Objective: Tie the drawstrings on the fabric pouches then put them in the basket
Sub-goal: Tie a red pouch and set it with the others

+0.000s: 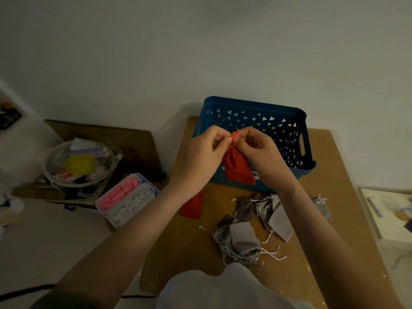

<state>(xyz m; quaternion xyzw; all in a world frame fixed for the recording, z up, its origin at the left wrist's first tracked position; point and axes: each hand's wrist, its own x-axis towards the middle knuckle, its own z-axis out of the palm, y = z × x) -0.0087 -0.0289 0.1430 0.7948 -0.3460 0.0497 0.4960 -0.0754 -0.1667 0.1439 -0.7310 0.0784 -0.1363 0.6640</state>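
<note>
Both our hands meet above the brown wooden table (334,175). Our left hand (200,157) pinches the red drawstring (234,136) from one side and our right hand (258,150) from the other. The small red fabric pouch (238,167) hangs just below our fingertips, before the blue perforated plastic basket (289,121). Grey fabric pouches (243,239) lie nearer us.

Single wide-angle head-worn view, forward and steeply down, close over left hand (200,158), right hand (259,152) and brown table (334,166)
</note>
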